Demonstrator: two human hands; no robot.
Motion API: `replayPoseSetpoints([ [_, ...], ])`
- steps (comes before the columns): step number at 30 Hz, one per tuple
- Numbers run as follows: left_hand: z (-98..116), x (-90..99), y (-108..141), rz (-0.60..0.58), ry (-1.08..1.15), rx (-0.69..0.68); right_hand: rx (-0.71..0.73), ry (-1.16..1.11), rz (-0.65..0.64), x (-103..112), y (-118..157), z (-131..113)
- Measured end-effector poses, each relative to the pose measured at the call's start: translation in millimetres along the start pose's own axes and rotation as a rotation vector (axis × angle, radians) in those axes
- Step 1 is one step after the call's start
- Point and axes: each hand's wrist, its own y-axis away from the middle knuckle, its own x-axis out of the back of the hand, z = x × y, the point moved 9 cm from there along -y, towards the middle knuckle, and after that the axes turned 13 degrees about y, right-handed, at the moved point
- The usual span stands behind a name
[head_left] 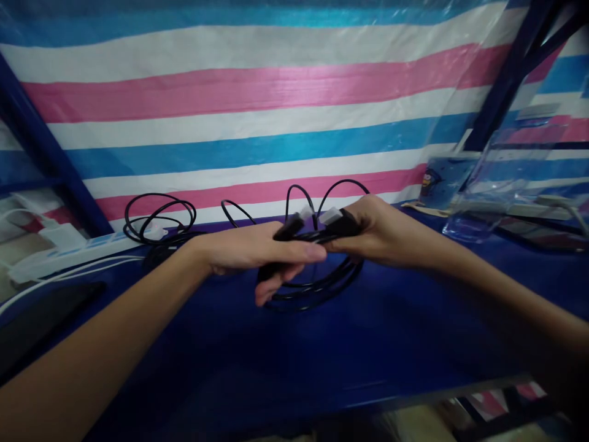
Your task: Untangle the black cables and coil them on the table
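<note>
Both hands meet over the middle of a blue tabletop [221,350], closed on one black cable [317,293] that hangs in loose loops below them. My left hand [267,252] pinches it near a black connector [289,227] with a pale tip, the thumb lying across the top. In my right hand [375,230] is another black connector [345,222], its light grey end pointing left toward the first. Thin cable loops stand up behind the hands. The right fingertips are mostly hidden behind the connector and cable.
At the left lie a coil of black cable [159,195], a white power strip [46,261] with a plugged-in charger [62,236], and a dark flat device [43,319]. To the right stand a clear plastic container [483,202] and a blue cup [446,178]. A striped sheet [276,92] hangs behind.
</note>
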Motion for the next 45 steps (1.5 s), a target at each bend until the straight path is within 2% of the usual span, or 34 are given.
replayPoseSetpoints([
  [2,2,-10.4,2,-0.066,0.007,0.06,-0.015,-0.074,-0.143,-12,3,-2],
  [4,2,-7.5,2,-0.006,0.062,0.027,-0.084,-0.179,-0.213,-25,10,7],
  [5,3,-1.3,2,0.061,0.093,-0.03,-0.142,-0.228,-0.182,-28,14,16],
  [6,4,7.0,2,0.142,0.12,-0.106,-0.21,-0.279,-0.102,-29,17,27],
  [9,2,30.4,7,0.342,0.199,-0.361,-0.392,-0.461,0.262,-20,32,61],
  [12,-10,39.0,9,0.387,0.331,-0.514,-0.439,-0.69,0.502,-13,43,74],
  [14,-19,35.4,5,0.347,0.453,-0.551,-0.444,-0.833,0.592,-10,46,76],
  [17,-21,17.4,-2,0.273,0.568,-0.561,-0.498,-0.964,0.619,-15,48,80],
  [19,-13,1.7,-6,0.245,0.575,-0.57,-0.567,-0.937,0.639,-22,52,85],
  [21,-4,-7.3,-7,0.29,0.554,-0.567,-0.62,-0.803,0.672,-24,56,89],
  [24,6,2.4,-1,0.497,0.485,-0.578,-0.601,-0.518,0.622,-20,54,83],
  [27,11,22.2,8,0.633,0.424,-0.637,-0.472,-0.293,0.539,-9,42,67],
  [30,3,37.4,11,0.662,0.33,-0.637,-0.408,-0.172,0.448,-6,30,61],
  [33,-16,44.6,9,0.645,0.157,-0.539,-0.453,-0.163,0.249,-24,23,71],
  [36,-32,47.7,7,0.606,0.004,-0.43,-0.482,-0.274,0.111,-43,24,79],
  [38,-37,50.9,6,0.593,0.027,-0.388,-0.489,-0.426,0.067,-53,27,81],
  [41,-37,52.4,3,0.577,0.16,-0.37,-0.5,-0.522,0.126,-56,27,83],
  [44,-37,49.6,2,0.594,0.355,-0.376,-0.573,-0.417,0.276,-46,26,89],
  [45,-40,47.6,1,0.598,0.428,-0.367,-0.622,-0.379,0.292,-44,26,92],
])
